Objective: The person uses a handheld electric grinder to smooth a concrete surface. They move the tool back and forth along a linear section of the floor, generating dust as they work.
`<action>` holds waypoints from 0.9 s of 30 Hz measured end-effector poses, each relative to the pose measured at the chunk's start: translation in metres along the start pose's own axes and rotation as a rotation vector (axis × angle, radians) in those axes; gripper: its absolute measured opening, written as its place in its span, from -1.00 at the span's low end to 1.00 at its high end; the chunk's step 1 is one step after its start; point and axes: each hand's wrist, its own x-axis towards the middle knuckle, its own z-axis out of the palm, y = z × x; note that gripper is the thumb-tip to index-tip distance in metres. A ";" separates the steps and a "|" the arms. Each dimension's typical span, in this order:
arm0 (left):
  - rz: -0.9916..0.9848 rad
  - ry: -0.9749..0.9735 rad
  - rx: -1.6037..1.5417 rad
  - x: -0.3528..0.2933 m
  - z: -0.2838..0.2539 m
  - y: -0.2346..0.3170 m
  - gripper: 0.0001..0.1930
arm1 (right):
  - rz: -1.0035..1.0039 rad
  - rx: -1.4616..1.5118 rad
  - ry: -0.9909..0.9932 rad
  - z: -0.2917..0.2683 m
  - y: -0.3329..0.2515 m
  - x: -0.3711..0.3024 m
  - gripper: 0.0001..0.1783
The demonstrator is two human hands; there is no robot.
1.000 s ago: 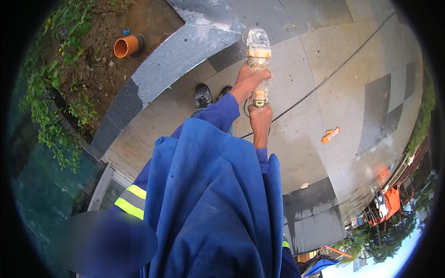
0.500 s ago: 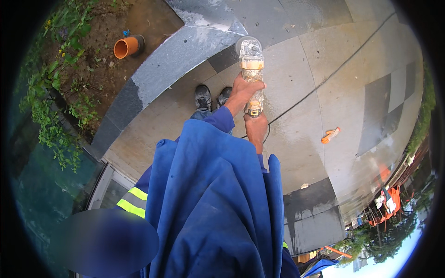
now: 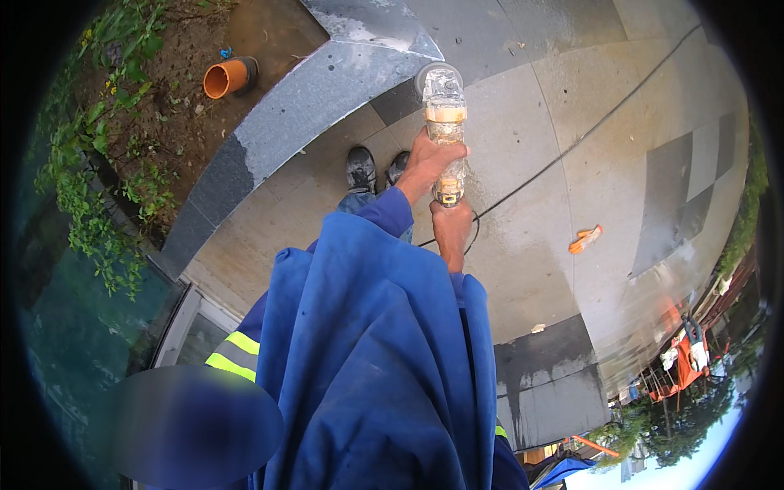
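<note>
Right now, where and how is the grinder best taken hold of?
Probably by the grinder's slim body, from its rear, one hand behind the other, as left hand and right hand hold it: the round disc sits at the far end.

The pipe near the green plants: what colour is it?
The pipe is orange; the head view shows it best.
</note>
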 end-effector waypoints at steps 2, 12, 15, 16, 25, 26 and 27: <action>0.047 0.004 -0.014 0.010 0.001 -0.009 -0.40 | -0.003 -0.051 0.002 -0.003 -0.007 0.003 -0.51; -0.026 -0.012 -0.045 -0.005 -0.005 0.004 -0.39 | -0.020 -0.015 0.011 0.004 -0.004 -0.005 -0.56; 0.016 -0.010 -0.007 -0.002 -0.002 -0.001 -0.39 | 0.001 0.033 0.005 0.004 -0.003 -0.007 -0.57; 0.032 -0.024 -0.006 0.000 0.002 -0.002 -0.39 | 0.007 0.018 0.004 -0.001 -0.005 -0.004 -0.56; 0.007 -0.042 -0.076 -0.003 -0.010 0.004 -0.42 | -0.008 -0.007 -0.017 0.008 0.000 -0.004 -0.57; 0.009 -0.038 -0.033 -0.004 -0.008 0.005 -0.41 | 0.000 0.004 -0.008 0.009 0.002 -0.006 -0.58; 0.015 -0.025 0.005 -0.005 -0.008 0.005 -0.41 | 0.002 0.030 -0.014 0.009 -0.001 -0.006 -0.58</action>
